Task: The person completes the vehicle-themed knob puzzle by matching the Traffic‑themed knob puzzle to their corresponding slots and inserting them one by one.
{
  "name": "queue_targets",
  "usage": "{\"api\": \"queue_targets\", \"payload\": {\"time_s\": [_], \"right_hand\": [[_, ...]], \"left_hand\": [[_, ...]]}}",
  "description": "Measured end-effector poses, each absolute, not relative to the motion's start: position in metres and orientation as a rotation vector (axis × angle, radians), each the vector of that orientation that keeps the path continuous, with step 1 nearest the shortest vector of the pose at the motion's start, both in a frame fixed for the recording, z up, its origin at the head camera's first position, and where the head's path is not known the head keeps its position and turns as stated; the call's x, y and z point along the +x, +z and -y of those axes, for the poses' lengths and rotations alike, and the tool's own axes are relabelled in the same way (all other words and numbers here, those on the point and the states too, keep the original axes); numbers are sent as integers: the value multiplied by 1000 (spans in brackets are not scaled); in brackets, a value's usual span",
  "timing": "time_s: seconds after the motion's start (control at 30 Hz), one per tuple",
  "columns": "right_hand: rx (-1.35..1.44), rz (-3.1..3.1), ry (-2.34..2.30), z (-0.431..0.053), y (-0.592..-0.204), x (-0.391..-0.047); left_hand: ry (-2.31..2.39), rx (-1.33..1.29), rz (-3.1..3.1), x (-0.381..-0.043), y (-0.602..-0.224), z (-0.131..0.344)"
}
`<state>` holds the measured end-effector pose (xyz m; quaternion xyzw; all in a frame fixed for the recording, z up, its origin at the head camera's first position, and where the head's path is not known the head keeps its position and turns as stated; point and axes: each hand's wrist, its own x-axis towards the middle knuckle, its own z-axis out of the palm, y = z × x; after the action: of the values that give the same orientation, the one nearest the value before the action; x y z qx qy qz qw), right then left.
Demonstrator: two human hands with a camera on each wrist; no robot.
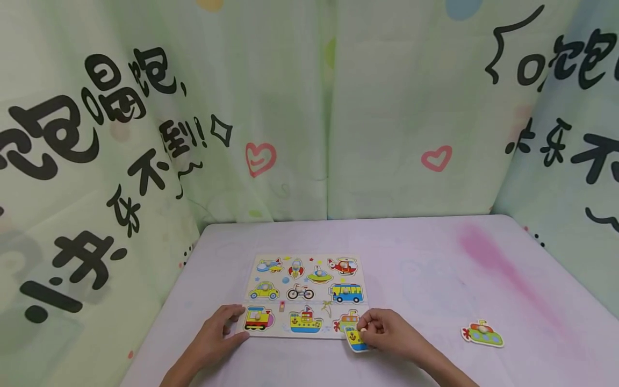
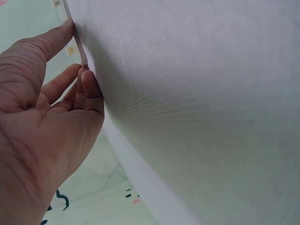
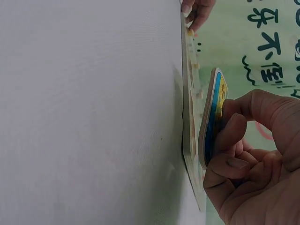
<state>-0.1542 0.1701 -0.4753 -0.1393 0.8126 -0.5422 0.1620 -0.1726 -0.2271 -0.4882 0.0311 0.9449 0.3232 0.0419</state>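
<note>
A wooden puzzle board (image 1: 285,336) with vehicle pictures lies flat on the table. My left hand (image 1: 217,333) touches its left edge near the front corner, fingers loosely bent; in the left wrist view the thumb (image 2: 61,40) meets the board's edge. Over the board's front right corner, my right hand (image 1: 389,333) pinches a boat puzzle piece (image 1: 355,339). Seen from the right wrist, the boat piece (image 3: 213,117) is tilted and raised off the board, its printed face towards the fingers. The hand partly covers the board's submarine picture (image 1: 344,322). A boat picture (image 1: 306,321) shows front middle.
A loose submarine puzzle piece (image 1: 483,334) lies on the table to the right of my right hand. The pale table (image 1: 411,258) carries a pink smear (image 1: 498,263) on its right side. Curtains (image 1: 377,134) with black lettering hang around the back and sides.
</note>
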Motion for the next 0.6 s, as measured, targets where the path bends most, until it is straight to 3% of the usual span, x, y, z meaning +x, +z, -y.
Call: {"api": "queue_targets", "payload": {"time_s": [0.6], "right_hand": [[-433, -2331, -1571, -110, -472, -164]], "left_hand": [[987, 121, -2914, -172, -490, 229]]}}
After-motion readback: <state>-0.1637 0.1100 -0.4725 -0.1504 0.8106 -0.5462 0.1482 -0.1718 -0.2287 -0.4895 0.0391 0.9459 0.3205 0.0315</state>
